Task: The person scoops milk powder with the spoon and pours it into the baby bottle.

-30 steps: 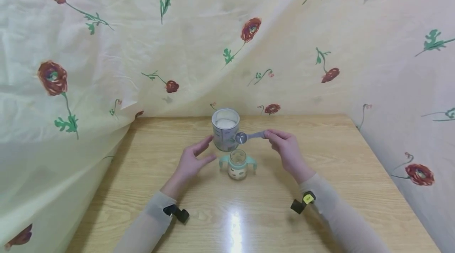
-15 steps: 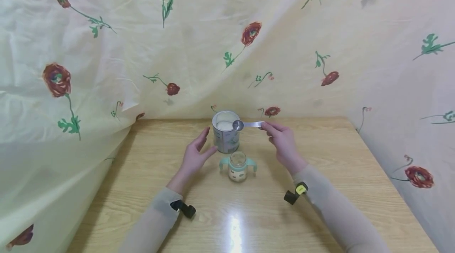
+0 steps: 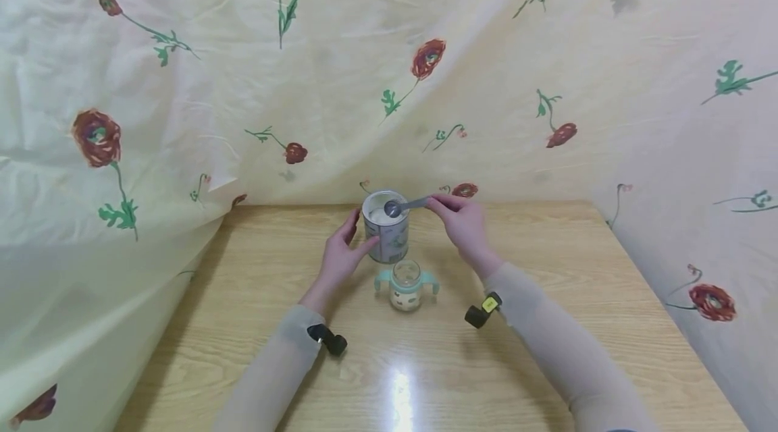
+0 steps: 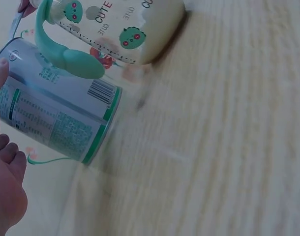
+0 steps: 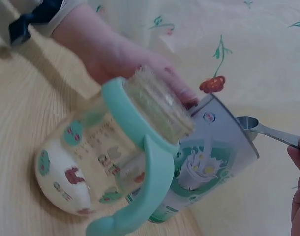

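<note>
A can (image 3: 389,243) with white powder inside stands open-topped at the back of the table. My left hand (image 3: 342,258) holds it from the left, thumb across its front and fingers along its far left side. In my right hand (image 3: 462,226) I pinch the handle end of a metal measuring spoon (image 3: 393,208), its bowl over the can's mouth. The right wrist view shows the spoon bowl (image 5: 248,123) right at the can's rim. A clear baby bottle (image 3: 405,293) with mint-green handles stands uncapped in front of the can, pale contents in its lower part.
The wooden table (image 3: 523,378) carries the can and the bottle. A cream cloth with red flowers (image 3: 340,81) hangs behind it and along both sides. The bottle stands between my forearms, close in front of the can.
My right hand has moved left and away from me, bringing the spoon from in front of the can to over its mouth. My left hand has closed in on the can's side.
</note>
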Available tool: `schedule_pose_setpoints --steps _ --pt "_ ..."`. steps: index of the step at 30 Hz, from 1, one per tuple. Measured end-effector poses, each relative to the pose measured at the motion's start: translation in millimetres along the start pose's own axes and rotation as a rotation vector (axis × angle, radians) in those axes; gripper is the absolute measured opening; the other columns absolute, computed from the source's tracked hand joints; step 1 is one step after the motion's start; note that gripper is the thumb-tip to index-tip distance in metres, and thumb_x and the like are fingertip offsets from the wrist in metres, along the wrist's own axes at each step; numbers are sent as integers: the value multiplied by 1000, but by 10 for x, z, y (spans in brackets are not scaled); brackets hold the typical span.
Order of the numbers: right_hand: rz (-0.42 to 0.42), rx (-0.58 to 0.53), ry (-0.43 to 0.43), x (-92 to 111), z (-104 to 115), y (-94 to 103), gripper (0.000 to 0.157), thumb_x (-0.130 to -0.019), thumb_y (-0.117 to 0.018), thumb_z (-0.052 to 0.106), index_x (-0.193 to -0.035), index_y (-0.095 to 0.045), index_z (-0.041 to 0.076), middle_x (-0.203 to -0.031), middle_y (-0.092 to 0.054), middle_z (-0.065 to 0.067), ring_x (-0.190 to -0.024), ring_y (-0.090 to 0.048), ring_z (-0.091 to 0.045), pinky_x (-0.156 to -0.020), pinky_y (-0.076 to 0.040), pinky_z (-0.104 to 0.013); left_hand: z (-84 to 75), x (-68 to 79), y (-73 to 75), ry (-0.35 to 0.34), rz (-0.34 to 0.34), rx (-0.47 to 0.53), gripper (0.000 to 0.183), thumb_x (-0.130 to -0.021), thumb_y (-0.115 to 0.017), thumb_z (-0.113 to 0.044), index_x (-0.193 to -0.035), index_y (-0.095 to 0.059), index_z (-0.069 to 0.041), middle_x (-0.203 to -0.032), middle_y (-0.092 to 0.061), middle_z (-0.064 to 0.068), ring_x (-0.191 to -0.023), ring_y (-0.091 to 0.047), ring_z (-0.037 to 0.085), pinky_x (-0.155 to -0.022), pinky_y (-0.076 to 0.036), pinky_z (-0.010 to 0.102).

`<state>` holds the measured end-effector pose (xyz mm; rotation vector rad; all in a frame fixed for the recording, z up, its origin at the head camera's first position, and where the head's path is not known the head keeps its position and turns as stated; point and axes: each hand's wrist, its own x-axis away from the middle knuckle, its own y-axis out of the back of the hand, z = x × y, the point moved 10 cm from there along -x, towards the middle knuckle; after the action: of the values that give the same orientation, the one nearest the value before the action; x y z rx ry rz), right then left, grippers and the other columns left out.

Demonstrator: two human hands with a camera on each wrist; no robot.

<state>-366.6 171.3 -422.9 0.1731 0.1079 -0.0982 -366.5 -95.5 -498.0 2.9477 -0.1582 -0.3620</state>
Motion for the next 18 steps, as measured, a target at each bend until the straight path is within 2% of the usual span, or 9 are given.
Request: schedule_pose_setpoints --steps 3,7,11,15,18 --pt "6 65 103 -28 102 -65 27 -100 -79 25 -119 -81 5 -112 -79 -10 -97 -71 -19 -82 -58 -26 -21 -41 -22 -12 3 -6 92 -94 -86 -30 -166 -35 -6 -173 -32 12 -157 -35 28 -128 -31 43" --pt "16 186 261 -50 241 -169 18 -101 -78 17 -112 -83 4 -102 -80 -10 -84 -68 -20 -67 -55 -20 -37 -84 -23 -6 -7 -39 94 -92 -88 -31 -166 -36 -6 -172 -34 9 -155 -38 30 -128 -32 43" --pt "26 292 378 -65 318 -274 15 -101 -78 15 -108 -84 4 -98 -81 -9 -80 -68 -18 -65 -54 -20 -49 -121 -30 17 1 -68 97 -91 -89 -34 -167 -35 -9 -171 -35 7 -155 -39 32 -127 -34 45" --pt "26 407 483 -68 376 -361 13 -101 -78 15 -107 -85 7 -95 -81 -5 -77 -68 -18 -64 -54 -27 -56 -163 -39 33 8 -82 100 -90 -90 -37 -168 -34 -11 -171 -34 7 -155 -38 33 -126 -35 46" --pt "32 479 564 -47 419 -428 11 -100 -78 13 -106 -85 7 -95 -81 -4 -78 -68 -18 -67 -54 -32 -73 -196 -41 21 8 -77 100 -89 -91 -35 -167 -34 -8 -171 -35 10 -155 -37 32 -126 -35 45"
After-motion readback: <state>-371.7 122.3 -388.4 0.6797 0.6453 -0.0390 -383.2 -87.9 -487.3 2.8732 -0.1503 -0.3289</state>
